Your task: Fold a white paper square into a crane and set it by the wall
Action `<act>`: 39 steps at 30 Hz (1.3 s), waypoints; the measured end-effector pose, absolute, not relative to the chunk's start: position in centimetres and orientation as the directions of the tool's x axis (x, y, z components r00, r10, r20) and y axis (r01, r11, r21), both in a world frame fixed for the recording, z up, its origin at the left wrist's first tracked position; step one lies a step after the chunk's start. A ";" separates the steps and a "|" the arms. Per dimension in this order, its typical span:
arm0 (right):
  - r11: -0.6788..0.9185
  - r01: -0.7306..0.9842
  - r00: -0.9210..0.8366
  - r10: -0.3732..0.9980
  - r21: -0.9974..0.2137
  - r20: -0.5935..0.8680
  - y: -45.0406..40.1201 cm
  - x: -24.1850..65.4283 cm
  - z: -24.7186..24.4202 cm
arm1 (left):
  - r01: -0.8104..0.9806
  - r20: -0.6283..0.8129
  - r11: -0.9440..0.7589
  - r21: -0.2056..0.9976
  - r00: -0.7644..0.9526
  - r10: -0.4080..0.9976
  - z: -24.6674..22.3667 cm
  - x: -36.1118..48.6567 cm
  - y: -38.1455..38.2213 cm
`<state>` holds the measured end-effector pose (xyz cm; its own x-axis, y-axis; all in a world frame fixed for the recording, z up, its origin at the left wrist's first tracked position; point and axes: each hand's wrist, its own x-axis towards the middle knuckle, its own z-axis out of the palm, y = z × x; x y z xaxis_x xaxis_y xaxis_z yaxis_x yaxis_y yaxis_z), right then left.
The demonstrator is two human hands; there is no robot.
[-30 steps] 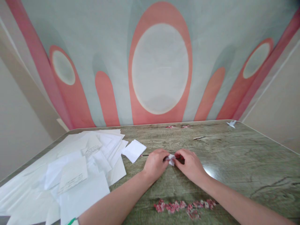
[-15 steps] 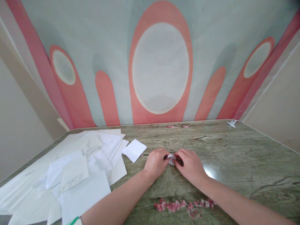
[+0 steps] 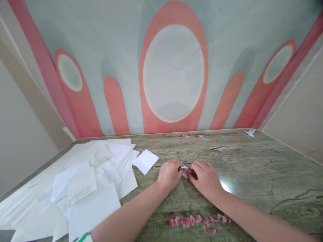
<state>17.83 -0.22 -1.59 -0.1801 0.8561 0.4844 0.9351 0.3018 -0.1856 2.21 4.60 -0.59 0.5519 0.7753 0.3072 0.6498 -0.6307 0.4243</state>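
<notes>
Between both hands, just above the wood-patterned tabletop [image 3: 239,161], is a small folded piece of white paper [image 3: 185,172]. My left hand [image 3: 169,174] pinches its left side, fingers curled in. On the other side, my right hand [image 3: 204,175] grips the paper between thumb and fingertips. The fingers cover much of it, so its full shape cannot be made out. Left of my left hand lies a small stack of square white paper [image 3: 145,161].
A large, untidy pile of white paper sheets [image 3: 93,215], some with lines of writing, spreads over the table's left side. A folded white paper figure [image 3: 250,133] stands at the far right corner. Behind the table rises a wall with pink and grey shapes [image 3: 174,127].
Both hands stay in nearly the same place. The folded paper between them has turned slightly, and the fingers have shifted a little on it.
</notes>
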 end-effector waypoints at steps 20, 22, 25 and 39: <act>0.351 0.883 -0.187 0.872 -0.312 0.452 -0.4 17.7 -1.3 | 0.614 0.338 -0.658 0.436 0.565 0.752 -0.5 2.0 4.2; 0.350 0.869 -0.176 0.880 -0.351 0.441 -0.4 17.8 -1.2 | 0.608 0.353 -0.655 0.449 0.552 0.755 -0.5 1.9 3.9; 0.358 0.843 -0.174 0.888 -0.401 0.426 -0.3 18.0 -1.1 | 0.601 0.359 -0.651 0.463 0.545 0.758 -0.4 1.8 3.4; 0.335 0.760 -0.127 0.917 -0.557 0.378 0.5 18.6 -1.7 | 0.596 0.330 -0.610 0.522 0.518 0.789 -0.6 2.0 4.0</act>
